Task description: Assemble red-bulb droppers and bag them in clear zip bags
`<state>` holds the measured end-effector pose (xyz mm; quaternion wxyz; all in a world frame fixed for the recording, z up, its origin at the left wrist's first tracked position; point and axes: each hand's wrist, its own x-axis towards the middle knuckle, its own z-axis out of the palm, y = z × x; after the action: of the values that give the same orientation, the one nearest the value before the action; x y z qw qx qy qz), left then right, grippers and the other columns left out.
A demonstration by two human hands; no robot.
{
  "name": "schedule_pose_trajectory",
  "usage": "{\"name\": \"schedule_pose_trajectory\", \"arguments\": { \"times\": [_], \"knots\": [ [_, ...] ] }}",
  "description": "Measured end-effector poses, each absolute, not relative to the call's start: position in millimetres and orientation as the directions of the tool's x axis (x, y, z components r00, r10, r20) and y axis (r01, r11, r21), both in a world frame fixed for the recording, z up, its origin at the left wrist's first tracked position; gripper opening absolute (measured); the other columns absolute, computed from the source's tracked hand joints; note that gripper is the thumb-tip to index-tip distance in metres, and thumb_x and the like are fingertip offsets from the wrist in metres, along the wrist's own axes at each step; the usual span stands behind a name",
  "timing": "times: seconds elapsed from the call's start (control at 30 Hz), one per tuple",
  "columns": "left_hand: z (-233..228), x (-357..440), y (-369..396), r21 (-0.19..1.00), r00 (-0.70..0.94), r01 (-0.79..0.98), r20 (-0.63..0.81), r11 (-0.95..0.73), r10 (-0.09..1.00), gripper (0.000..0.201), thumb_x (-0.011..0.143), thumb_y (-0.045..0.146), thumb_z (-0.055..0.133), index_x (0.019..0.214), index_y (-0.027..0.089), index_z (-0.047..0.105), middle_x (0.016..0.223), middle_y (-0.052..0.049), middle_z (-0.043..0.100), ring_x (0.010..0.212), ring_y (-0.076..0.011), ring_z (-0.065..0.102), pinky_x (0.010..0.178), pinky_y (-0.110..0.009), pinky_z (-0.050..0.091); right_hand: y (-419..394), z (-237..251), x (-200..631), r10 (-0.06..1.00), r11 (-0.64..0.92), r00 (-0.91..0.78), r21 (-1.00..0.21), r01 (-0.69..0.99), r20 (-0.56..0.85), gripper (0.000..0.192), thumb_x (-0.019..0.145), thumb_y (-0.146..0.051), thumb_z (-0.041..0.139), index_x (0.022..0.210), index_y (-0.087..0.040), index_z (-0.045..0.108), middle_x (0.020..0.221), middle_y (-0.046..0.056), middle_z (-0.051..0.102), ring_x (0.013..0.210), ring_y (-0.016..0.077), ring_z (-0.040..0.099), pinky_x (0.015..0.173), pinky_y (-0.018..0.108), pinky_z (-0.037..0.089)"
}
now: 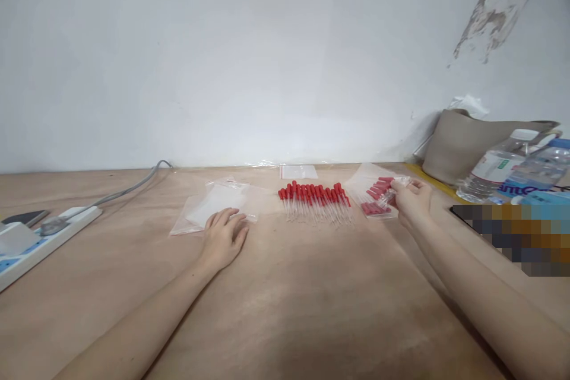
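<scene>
My left hand [223, 238] lies with its fingers stretched out at the lower edge of a stack of clear zip bags [196, 214]. In the middle of the table, a row of red-topped droppers [314, 199] lies side by side, thin clear stems toward me. At the right, my right hand [412, 199] is closed in a pinch on the edge of a clear zip bag [401, 180] that has several red-topped droppers in it. Other filled bags [374, 209] seem to lie under it; where one bag ends and another begins I cannot tell.
A flat zip bag [298, 172] lies by the wall behind the droppers. At the left are a power strip [66, 222], its grey cable [133, 188] and a dark phone-like object [27, 217]. Water bottles [494, 166] and a grey-brown container [458, 145] stand at the right.
</scene>
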<state>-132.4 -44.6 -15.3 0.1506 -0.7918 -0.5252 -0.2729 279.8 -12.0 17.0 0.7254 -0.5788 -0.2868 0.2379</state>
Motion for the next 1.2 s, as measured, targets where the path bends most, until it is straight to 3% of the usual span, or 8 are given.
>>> {"name": "schedule_pose_trajectory", "arguments": {
  "times": [0.1,0.27,0.37,0.57,0.73,0.87,1.0,1.2],
  "knots": [
    [-17,-131,-46,0.037,0.279,0.930,0.574,-0.365,0.770,0.024,0.081,0.033,0.044,0.099,0.023,0.057,0.111,-0.008,0.056,0.110,-0.0253,0.046,0.096,-0.047,0.026,-9,-3,284,0.632,0.140,0.767,-0.990,0.026,0.110,0.043,0.065,-0.010,0.056,0.101,-0.020,0.035,0.082,0.002,0.059,0.059,0.0108,0.058,0.046,0.020,0.048],
    [-16,-129,-48,0.057,0.202,0.958,0.561,-0.280,0.803,0.026,0.082,0.035,0.043,0.098,0.022,0.057,0.112,-0.011,0.057,0.113,-0.0291,0.043,0.096,-0.062,0.003,-11,-12,277,0.835,-0.087,0.550,-0.988,0.131,-0.001,0.024,0.062,-0.010,0.059,0.084,-0.016,0.052,0.067,0.003,0.062,0.051,0.0134,0.056,0.044,0.024,0.045],
    [-16,-128,-49,0.065,0.186,0.964,0.532,-0.259,0.826,0.027,0.082,0.037,0.042,0.100,0.022,0.057,0.115,-0.011,0.056,0.115,-0.0301,0.042,0.094,-0.064,0.000,-11,-11,280,0.890,-0.161,0.456,-0.931,0.329,0.007,0.021,0.057,-0.021,0.068,0.075,-0.014,0.059,0.064,0.006,0.062,0.057,0.0176,0.058,0.048,0.026,0.045],
    [-15,-130,-46,0.087,0.212,0.957,0.438,-0.275,0.874,0.029,0.085,0.038,0.038,0.103,0.024,0.055,0.116,-0.008,0.057,0.116,-0.0294,0.042,0.094,-0.064,-0.006,-16,2,285,0.833,-0.225,0.414,-0.458,0.860,0.367,0.041,0.061,-0.041,0.062,0.094,-0.016,0.061,0.098,0.012,0.061,0.091,0.0260,0.055,0.071,0.034,0.042],
    [-7,-120,-61,-0.046,0.307,0.944,0.479,-0.326,0.823,0.027,0.086,0.032,0.037,0.101,0.022,0.057,0.097,-0.007,0.065,0.105,-0.0262,0.052,0.098,-0.058,-0.002,-9,15,260,0.907,-0.050,0.231,-0.455,0.889,0.352,0.021,0.072,-0.033,0.050,0.081,-0.020,0.064,0.085,0.004,0.066,0.078,0.0175,0.059,0.066,0.026,0.040],
    [3,-96,-93,-0.197,0.389,0.921,0.405,-0.336,0.827,0.031,0.087,0.032,0.035,0.098,0.016,0.059,0.078,-0.010,0.066,0.079,-0.0245,0.060,0.089,-0.047,0.028,23,19,241,0.938,-0.069,0.209,-0.439,0.896,0.278,0.025,0.075,-0.029,0.047,0.089,-0.018,0.065,0.091,0.007,0.066,0.086,0.0182,0.059,0.072,0.024,0.040],
    [15,-84,-108,-0.027,0.497,0.858,0.292,-0.513,0.817,0.032,0.085,0.041,0.039,0.097,0.020,0.060,0.077,-0.006,0.065,0.072,-0.0221,0.059,0.075,-0.040,0.036,56,15,232,0.943,-0.131,0.248,-0.435,0.891,0.223,0.029,0.078,-0.030,0.044,0.086,-0.014,0.067,0.097,0.014,0.064,0.094,0.0220,0.057,0.075,0.027,0.040],
    [22,-125,-75,0.089,0.760,0.597,0.256,-0.798,0.597,0.035,0.085,0.039,0.043,0.115,0.027,0.053,0.127,-0.005,0.047,0.118,-0.0232,0.039,0.099,-0.041,0.024,76,7,229,0.954,-0.177,0.268,-0.474,0.863,0.132,0.018,0.070,-0.025,0.053,0.069,-0.014,0.068,0.086,0.014,0.066,0.088,0.0229,0.059,0.071,0.027,0.041]
  ]
}}
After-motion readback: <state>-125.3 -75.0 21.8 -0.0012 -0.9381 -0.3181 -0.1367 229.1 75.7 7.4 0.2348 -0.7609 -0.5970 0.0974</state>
